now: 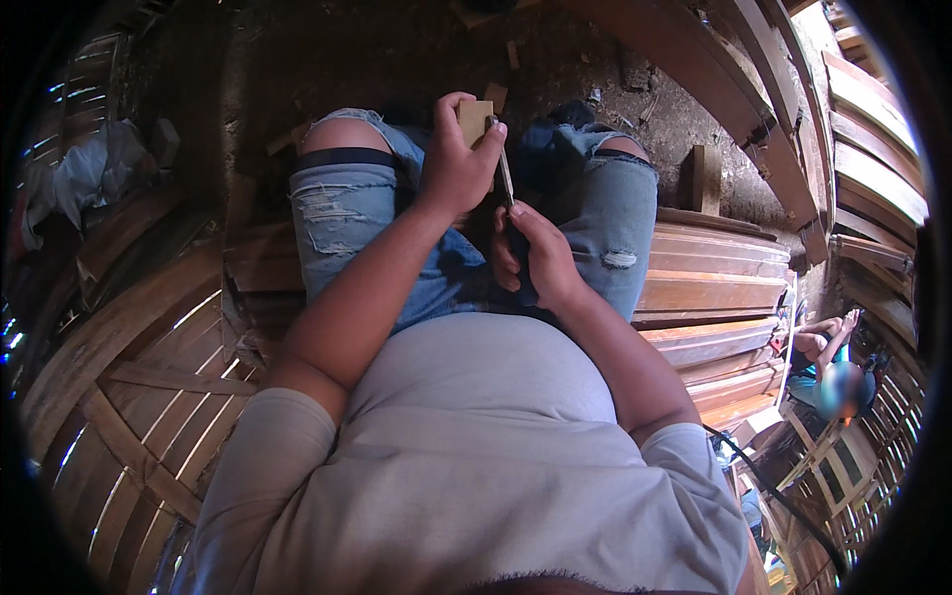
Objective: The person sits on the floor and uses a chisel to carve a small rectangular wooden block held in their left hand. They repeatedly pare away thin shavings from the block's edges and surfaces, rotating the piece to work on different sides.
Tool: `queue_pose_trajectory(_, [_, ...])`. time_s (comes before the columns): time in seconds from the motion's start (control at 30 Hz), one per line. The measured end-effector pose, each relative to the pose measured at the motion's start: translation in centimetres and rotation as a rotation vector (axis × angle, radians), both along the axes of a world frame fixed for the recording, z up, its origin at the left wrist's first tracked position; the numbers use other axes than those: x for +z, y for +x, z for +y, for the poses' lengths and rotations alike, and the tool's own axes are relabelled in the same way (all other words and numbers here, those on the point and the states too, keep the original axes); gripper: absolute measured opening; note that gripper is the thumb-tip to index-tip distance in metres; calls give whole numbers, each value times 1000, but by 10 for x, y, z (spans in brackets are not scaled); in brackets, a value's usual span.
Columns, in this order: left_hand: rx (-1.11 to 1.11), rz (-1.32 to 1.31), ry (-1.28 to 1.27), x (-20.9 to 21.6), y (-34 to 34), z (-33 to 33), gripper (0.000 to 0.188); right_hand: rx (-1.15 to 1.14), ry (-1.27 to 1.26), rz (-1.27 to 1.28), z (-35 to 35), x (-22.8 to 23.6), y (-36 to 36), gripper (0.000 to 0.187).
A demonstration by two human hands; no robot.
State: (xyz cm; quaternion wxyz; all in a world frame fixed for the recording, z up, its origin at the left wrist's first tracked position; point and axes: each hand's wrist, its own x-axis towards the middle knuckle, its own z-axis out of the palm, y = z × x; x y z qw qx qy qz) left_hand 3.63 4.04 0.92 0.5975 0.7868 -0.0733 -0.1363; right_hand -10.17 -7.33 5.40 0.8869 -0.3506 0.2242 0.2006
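Block (476, 112): small, tan, seemingly wood; gripped in left hand (456, 169), raised between the knees (347, 137). Presumably light, stiff, hardly slippery; best held by its side edges, away from the blade.

Slim-bladed tool (508, 177): right hand (543, 253) closed round its dark handle (521, 270); probably rigid, to be held there.

Obscured: block's lower part, much of the handle; blade-to-block contact unclear.

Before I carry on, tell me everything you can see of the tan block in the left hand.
The tan block looks like wood, squared, with a plain flat face showing. The left hand grips it, fingers at its left, thumb at its right, hiding part of it. It is held between the knees; a thin blade ends by its right edge, contact unclear.
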Motion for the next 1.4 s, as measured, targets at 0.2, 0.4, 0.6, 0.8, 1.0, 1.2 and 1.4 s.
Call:
queue_pose_trajectory(0.2, [16, -23, 70, 19, -5, -4, 47, 9, -45, 12, 1, 1, 2, 31])
queue_pose_trajectory(0.4, [23, -9, 49, 16, -7, -4, 46, 27, -107, 21, 4, -8, 0, 36])
queue_pose_trajectory(0.6, [30, -8, 26, 9, -10, -5, 43, 22, -164, 58, 7, -6, 2, 43])
queue_pose_trajectory(0.8, [40, 56, -68, 0, -9, -5, 46, 53, -227, 44, 5, -2, 9, 46])
queue_pose_trajectory(1.0, [35, -21, -62, 7, -3, -4, 51, 55, -147, 2, 2, -6, 5, 45])
queue_pose_trajectory(1.2, [5, -245, -11, 15, -5, -1, 51, 43, -48, 20, 0, -4, 4, 44])
queue_pose_trajectory(1.4, [36, -75, -109, 15, -9, -4, 51, 44, -83, -6, 5, -8, 5, 44])
